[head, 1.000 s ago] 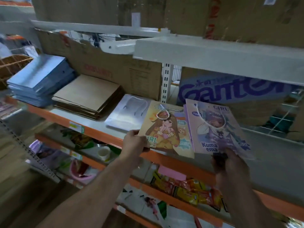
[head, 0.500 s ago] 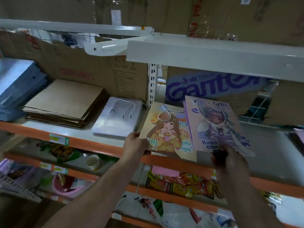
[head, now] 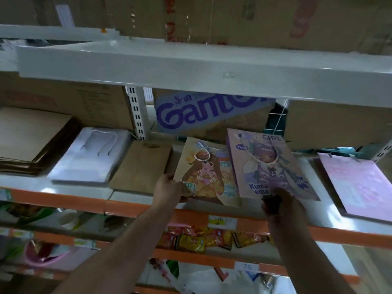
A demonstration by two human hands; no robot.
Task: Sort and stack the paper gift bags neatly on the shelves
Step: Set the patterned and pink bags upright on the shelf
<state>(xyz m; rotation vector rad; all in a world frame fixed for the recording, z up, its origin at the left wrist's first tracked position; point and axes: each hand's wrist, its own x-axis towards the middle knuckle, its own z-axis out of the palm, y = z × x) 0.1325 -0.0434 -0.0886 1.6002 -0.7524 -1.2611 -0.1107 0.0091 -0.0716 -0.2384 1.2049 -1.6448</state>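
You stand in shop: orange-edged shelf (head: 63, 201) mid-frame, price label (head: 222, 221), snack packets (head: 191, 240) below, cartons (head: 254, 20) up top.

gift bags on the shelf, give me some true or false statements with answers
1. The left hand grips the orange cartoon bag at its lower left corner. True.
2. The right hand holds a plain brown bag. False: it holds the purple cartoon bag by its bottom edge.
3. The purple cartoon bag overlaps the orange one's right side. True.
4. The white bags stand upright. False: they lie flat, rope handles on top.
5. A pink bag lies left of both hands. False: it lies at the far right of the shelf.
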